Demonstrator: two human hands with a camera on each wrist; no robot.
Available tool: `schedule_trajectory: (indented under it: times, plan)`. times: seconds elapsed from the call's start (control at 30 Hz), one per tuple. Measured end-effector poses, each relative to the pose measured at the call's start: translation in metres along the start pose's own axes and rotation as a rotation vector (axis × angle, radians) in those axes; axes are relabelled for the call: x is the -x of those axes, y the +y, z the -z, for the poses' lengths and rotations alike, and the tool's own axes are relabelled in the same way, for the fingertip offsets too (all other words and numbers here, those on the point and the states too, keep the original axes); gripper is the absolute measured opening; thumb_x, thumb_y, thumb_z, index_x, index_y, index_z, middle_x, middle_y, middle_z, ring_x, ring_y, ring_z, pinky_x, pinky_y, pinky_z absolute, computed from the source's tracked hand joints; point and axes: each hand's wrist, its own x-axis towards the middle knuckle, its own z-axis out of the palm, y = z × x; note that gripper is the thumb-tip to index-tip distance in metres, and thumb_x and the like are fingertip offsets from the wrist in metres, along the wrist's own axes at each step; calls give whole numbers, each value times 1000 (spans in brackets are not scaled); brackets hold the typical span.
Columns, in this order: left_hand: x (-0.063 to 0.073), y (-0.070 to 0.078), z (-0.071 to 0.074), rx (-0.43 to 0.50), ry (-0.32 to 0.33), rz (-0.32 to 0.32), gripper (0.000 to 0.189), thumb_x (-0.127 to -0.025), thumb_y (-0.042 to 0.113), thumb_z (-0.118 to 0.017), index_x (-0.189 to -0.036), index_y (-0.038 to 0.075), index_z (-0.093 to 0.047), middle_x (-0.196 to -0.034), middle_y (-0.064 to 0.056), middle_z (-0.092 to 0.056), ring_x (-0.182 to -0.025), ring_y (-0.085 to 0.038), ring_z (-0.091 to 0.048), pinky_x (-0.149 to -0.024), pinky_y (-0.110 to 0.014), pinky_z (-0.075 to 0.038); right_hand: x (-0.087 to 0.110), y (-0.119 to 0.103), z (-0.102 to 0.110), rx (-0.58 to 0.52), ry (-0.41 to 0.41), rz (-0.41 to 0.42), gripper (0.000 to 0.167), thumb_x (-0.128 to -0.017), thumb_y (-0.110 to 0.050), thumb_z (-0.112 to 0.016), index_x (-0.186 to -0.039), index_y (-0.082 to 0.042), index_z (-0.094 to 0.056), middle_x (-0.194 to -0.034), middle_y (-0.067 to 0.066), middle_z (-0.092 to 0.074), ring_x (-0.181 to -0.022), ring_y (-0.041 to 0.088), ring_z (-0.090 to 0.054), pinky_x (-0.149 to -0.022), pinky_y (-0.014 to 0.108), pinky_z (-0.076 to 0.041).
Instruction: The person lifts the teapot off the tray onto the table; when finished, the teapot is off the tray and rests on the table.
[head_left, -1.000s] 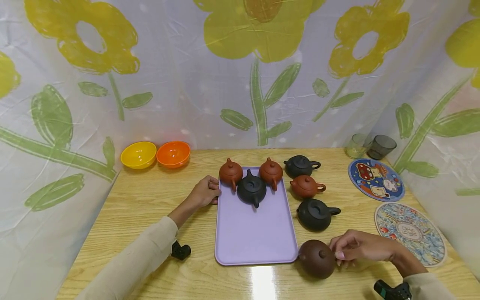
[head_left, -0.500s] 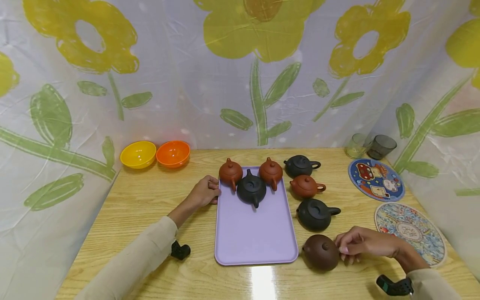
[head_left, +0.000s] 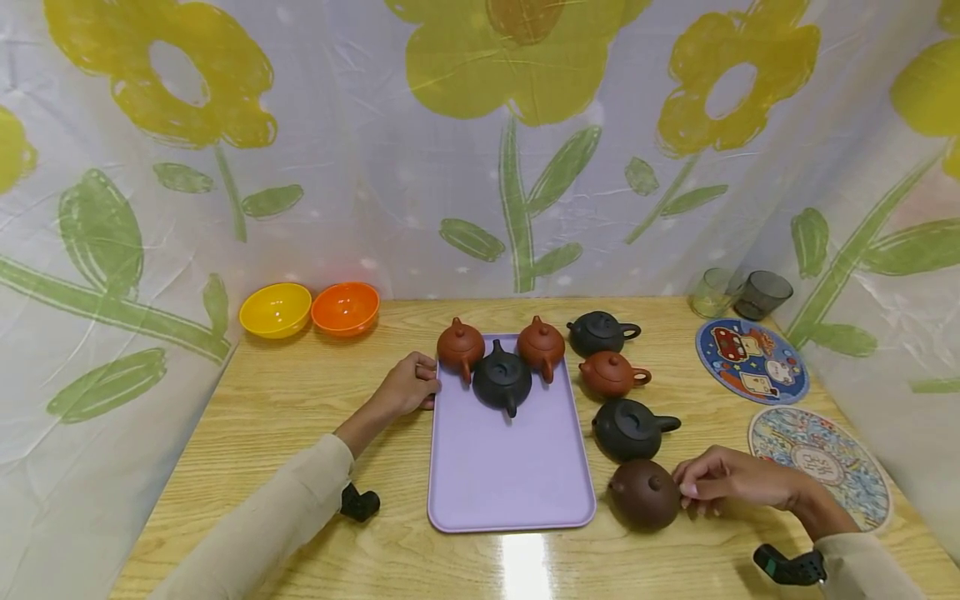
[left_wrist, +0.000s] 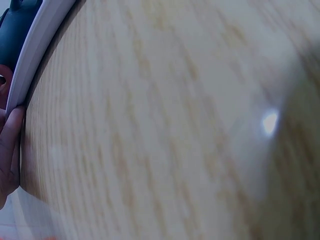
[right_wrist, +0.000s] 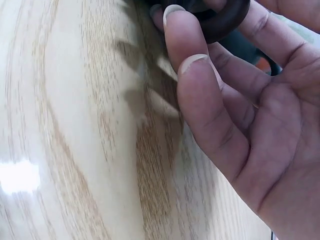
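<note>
My right hand (head_left: 738, 479) curls its fingers round the handle (right_wrist: 227, 22) of a dark brown round teapot (head_left: 645, 493) beside the lower right corner of the lilac tray (head_left: 512, 492). The teapot's spout points left toward the tray. My left hand (head_left: 408, 385) grips the tray's left rim, its fingers (left_wrist: 12, 132) at the edge in the left wrist view. On the tray's far part stand two reddish-brown teapots, a left one (head_left: 460, 343) and a right one (head_left: 540, 342), with a black teapot (head_left: 501, 379) between and in front of them.
Right of the tray, a small black teapot (head_left: 597, 332), a reddish-brown teapot (head_left: 609, 375) and a larger black teapot (head_left: 626, 429) form a column. Two round mats (head_left: 753, 362) and two glasses (head_left: 762, 296) lie farther right. Yellow (head_left: 276, 311) and orange (head_left: 345, 308) bowls stand back left.
My right hand has moved the dark brown teapot away from me and slightly right, off the tray's corner and up close to the larger black teapot. The left hand stays at the rim.
</note>
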Motion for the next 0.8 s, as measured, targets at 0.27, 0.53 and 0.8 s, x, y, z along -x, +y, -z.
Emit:
schedule_trajectory:
  times: [0.27, 0.53, 0.8]
  plan:
    - [0, -1, -1, 6, 5, -6, 37, -95, 3, -62, -130, 0, -49, -117, -19, -56, -89, -22, -61, -66, -29, -63, 3, 0, 1, 3, 43, -46, 29, -106, -4, -40, -104, 12, -65, -113, 2, -67, -87, 5, -63, -70, 21, -57]
    - [0, -1, -2, -1, 10, -8, 37, -95, 3, -62, -130, 0, -50, -115, -18, -56, -88, -21, -61, -65, -28, -63, 7, 2, 3, 59, 142, -116, 28, -106, -8, -43, -113, 3, -68, -109, 3, -68, -86, 6, -63, -69, 25, -57]
    - [0, 0, 0, 8, 11, -9, 36, -95, 2, -62, -128, 0, -49, -112, -18, -55, -84, -21, -61, -65, -28, -63, 13, -6, 4, 125, 336, -85, 29, -106, -9, -44, -123, 6, -62, -100, 4, -70, -80, 22, -65, -67, 37, -58]
